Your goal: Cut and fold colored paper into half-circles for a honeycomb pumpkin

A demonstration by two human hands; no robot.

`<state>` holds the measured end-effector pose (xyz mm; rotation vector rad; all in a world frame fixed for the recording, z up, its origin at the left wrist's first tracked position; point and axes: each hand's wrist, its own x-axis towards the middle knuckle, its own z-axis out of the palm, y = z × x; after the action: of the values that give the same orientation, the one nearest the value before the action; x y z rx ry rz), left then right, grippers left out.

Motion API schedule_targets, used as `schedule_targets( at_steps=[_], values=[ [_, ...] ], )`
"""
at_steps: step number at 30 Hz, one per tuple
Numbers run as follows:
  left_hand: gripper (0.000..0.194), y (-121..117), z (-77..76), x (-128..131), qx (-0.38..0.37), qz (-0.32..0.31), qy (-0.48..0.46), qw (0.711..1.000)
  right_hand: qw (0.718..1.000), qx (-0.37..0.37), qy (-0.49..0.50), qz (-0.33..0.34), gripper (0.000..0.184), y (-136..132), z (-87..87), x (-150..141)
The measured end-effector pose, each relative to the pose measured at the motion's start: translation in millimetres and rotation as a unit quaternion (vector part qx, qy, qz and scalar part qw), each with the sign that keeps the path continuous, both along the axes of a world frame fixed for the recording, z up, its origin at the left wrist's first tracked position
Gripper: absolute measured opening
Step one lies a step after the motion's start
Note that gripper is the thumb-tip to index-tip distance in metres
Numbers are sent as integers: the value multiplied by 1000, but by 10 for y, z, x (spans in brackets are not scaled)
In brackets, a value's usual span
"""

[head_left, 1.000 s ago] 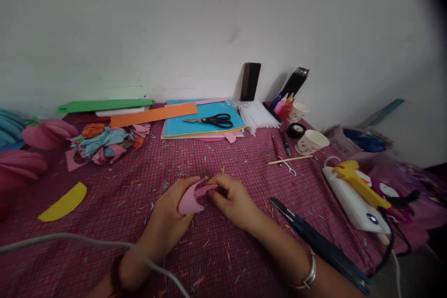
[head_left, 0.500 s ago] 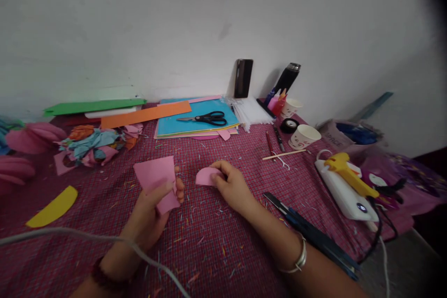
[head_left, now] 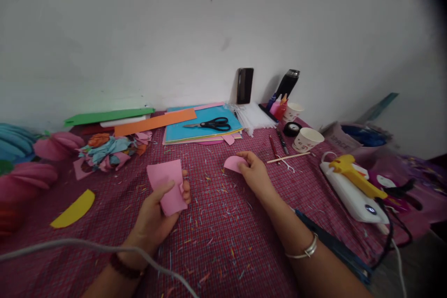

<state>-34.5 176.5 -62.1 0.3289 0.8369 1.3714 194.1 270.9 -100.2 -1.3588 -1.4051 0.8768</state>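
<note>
My left hand (head_left: 162,216) is closed around a sheet of pink paper (head_left: 167,174), its thumb pressed on the front and its fingertips showing at the right edge. Between the thumb and fingers of my right hand (head_left: 254,172) is a small pink half-round paper piece (head_left: 233,164), raised over the cloth. The two pink pieces are apart. A yellow half-round paper piece (head_left: 73,209) lies to the left of my left hand. Under my right forearm is a dark blue box cutter (head_left: 331,244), its blade end hidden.
Scissors (head_left: 213,124) lie on a blue sheet stack (head_left: 181,132) at the back. Paper scraps (head_left: 113,151) sit at left. A yellow glue gun (head_left: 356,177) rests on a white power strip (head_left: 345,195). A grey cable (head_left: 70,242) crosses in front of my left wrist.
My right hand has moved away to the right with the half-round piece, widening the space between my hands. The view has shifted slightly. Both hands keep their hold.
</note>
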Motion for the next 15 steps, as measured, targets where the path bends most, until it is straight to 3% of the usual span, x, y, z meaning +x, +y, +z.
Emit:
schedule_targets(
  at_steps=[4,11,15],
  values=[
    [28,3,0,-9,18,-13,-8,1000,1000,-1,-5,-22,30,80,-17,105],
    [31,20,-86,-3,31,-39,9,999,986,0,-162,-33,33,105,-45,219],
    [29,3,-98,22,37,-38,16,998,948,83,-307,-22,35,50,119,201]
  ],
)
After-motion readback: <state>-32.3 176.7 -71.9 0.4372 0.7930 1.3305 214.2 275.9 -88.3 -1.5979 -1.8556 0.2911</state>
